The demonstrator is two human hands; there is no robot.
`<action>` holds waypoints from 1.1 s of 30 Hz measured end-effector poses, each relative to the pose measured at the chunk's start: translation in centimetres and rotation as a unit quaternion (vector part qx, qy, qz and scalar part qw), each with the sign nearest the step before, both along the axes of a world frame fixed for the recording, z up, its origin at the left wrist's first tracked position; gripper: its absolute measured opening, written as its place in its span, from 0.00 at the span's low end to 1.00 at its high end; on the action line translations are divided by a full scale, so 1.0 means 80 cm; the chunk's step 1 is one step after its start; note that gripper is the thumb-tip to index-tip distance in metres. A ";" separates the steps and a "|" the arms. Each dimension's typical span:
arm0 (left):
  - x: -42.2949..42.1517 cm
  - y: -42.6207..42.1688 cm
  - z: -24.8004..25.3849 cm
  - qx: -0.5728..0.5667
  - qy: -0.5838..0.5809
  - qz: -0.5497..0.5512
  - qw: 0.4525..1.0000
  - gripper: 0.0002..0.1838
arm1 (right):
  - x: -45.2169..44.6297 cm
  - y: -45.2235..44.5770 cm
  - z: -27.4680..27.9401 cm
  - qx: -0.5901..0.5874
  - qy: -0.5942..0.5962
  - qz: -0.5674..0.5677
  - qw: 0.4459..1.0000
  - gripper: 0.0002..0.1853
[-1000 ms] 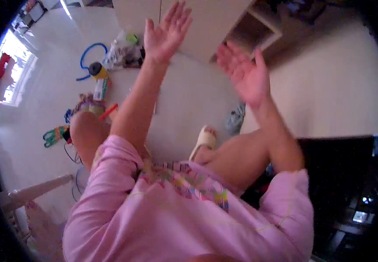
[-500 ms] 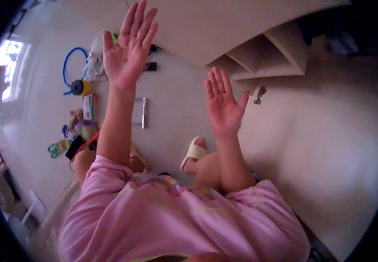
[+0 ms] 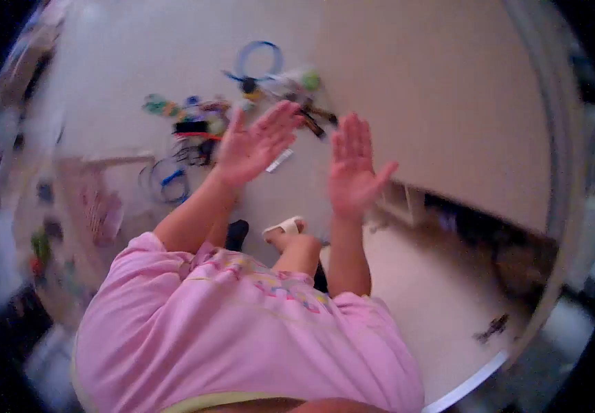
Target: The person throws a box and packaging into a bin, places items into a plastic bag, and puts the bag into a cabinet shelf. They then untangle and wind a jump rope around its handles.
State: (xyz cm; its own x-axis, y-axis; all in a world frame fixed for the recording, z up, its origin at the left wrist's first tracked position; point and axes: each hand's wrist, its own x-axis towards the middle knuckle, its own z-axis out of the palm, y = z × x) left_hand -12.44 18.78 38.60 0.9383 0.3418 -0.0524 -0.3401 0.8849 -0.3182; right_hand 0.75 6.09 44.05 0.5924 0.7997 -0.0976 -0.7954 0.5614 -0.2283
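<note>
A slim pale bar (image 3: 279,160) lies slanted on the floor (image 3: 303,191)

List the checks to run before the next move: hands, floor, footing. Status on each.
1. Left hand empty, palm showing: ok.
2. Right hand empty, palm showing: ok.
3. Hands apart from each other: ok, a gap shows between them.
4. Floor tidy: not ok; a blue loop and a pale bar lie among scattered items.
5. Footing: cannot tell; only one sandal shows clearly.
6. Small items identifiable: not ok, picture blurred.
</note>
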 end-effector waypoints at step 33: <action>-0.624 -0.235 0.132 -0.211 0.205 0.811 0.506 0.34 | -0.817 0.213 -0.053 -0.080 -0.450 0.840 0.292 0.14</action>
State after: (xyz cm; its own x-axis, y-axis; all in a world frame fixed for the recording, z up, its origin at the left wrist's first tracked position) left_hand -62.34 -0.05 49.15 -0.6777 0.5213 -0.5186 -0.6232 -0.7815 0.0290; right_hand -64.59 23.09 39.78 -0.7793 0.0627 -0.6235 0.5060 -0.5242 -0.6850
